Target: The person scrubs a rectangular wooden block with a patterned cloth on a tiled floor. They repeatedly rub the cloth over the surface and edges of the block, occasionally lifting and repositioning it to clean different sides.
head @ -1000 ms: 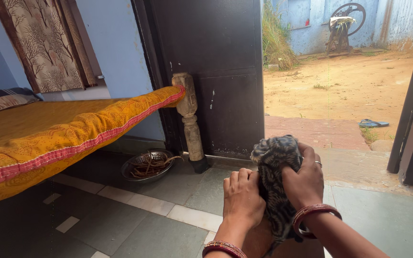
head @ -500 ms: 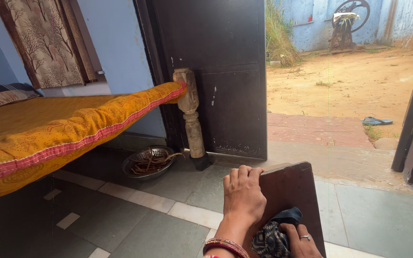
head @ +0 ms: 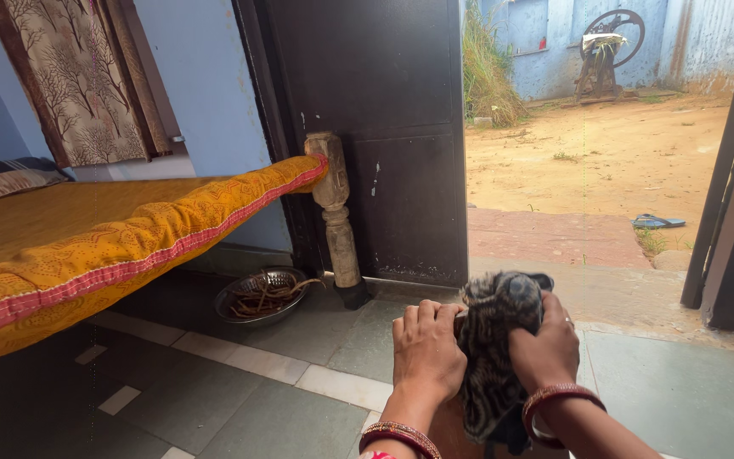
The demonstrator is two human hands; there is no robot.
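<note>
My left hand (head: 425,353) grips the top left edge of a dark brown wooden board (head: 454,425), which stands upright and is mostly hidden. My right hand (head: 545,348) is closed on a dark patterned cloth (head: 494,340) and presses it over the board's upper edge. The cloth hangs down over the board's face. Both wrists wear red bangles, and a ring shows on my right hand.
A cot with a yellow and red quilt (head: 112,234) stands at the left on a carved wooden leg (head: 335,217). A metal bowl (head: 263,294) sits on the tiled floor under it. A dark door (head: 384,136) stands open onto a sandy yard with a blue sandal (head: 658,222).
My right hand has moved the cloth up from the board's lower face to its top edge, covering the board again. My left hand stays on the board's edge.
</note>
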